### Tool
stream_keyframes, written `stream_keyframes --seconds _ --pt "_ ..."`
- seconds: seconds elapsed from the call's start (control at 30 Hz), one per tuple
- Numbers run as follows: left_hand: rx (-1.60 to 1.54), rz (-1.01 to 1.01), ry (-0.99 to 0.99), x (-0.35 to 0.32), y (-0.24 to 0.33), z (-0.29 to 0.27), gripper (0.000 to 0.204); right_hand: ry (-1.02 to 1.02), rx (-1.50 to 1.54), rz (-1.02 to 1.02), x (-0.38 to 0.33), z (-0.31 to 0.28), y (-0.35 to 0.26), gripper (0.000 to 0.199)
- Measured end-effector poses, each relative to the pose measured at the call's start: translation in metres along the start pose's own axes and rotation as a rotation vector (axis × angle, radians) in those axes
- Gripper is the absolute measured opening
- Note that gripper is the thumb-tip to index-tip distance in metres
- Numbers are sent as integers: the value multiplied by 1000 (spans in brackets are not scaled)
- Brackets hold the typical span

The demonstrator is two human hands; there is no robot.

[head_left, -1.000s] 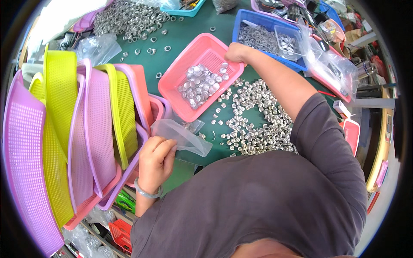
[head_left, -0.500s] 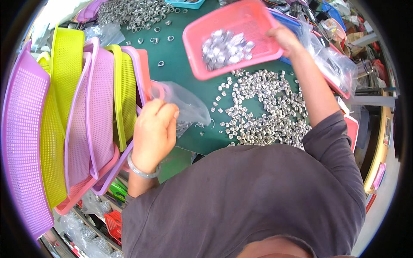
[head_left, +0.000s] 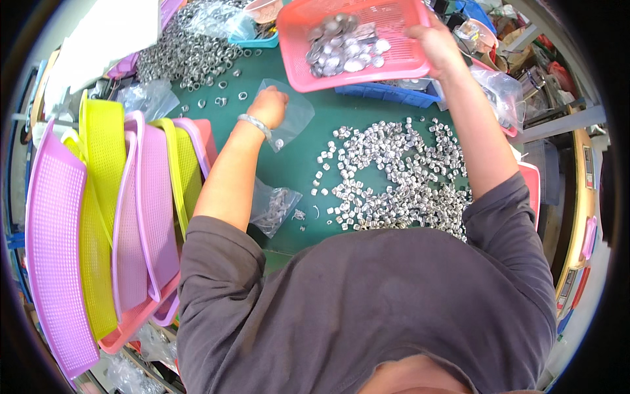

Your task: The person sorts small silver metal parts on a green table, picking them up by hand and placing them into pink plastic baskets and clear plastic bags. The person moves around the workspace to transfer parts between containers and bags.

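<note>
My right hand (head_left: 434,41) grips the right edge of a pink plastic basket (head_left: 394,62), lifted above the green table (head_left: 295,164) and loaded with shiny round metal pieces (head_left: 344,46). My left hand (head_left: 268,106) pinches a small clear plastic bag (head_left: 292,115) just below and left of the basket. A silver bracelet sits on that wrist. A wide scatter of small silver metal parts (head_left: 394,177) lies on the table under my right forearm.
Purple, yellow and pink mesh baskets (head_left: 111,223) are stacked upright at the left. Another filled clear bag (head_left: 275,207) lies by my left elbow. A heap of metal rings (head_left: 184,49) sits at the far left, a blue bin (head_left: 394,92) under the pink basket.
The pink basket has been lifted off the table and raised toward the far side. My left hand has moved forward from the stacked baskets, carrying the clear bag toward the pink basket.
</note>
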State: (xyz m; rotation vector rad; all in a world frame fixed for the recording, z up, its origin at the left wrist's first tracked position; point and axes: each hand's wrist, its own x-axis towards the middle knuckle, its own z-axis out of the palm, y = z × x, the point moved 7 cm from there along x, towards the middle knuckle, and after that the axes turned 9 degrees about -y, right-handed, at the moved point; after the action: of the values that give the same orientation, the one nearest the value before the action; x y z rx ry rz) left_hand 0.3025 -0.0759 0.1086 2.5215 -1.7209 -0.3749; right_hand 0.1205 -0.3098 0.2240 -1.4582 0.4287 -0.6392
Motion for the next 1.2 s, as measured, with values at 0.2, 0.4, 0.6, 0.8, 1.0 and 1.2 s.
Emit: stream_keyframes --seconds 0.2,0.4,0.6,0.8,1.0,1.2 --pt "-96 75 -3 10 2 10 8 -73 14 -196 -2 43 0 65" --pt "-50 125 -45 18 -17 10 10 -27 -13 -66 7 50 18 63" --pt "-77 -37 -120 10 -17 -4 12 -10 159 8 8 39 31 59" --pt "73 -111 -86 -17 -19 -54 12 71 98 81 1 -5 55 50" --pt "135 -12 335 -89 30 -177 12 105 198 183 -56 3 72 57" --pt "-221 -190 253 -92 47 -208 17 19 381 364 -107 46 132 65"
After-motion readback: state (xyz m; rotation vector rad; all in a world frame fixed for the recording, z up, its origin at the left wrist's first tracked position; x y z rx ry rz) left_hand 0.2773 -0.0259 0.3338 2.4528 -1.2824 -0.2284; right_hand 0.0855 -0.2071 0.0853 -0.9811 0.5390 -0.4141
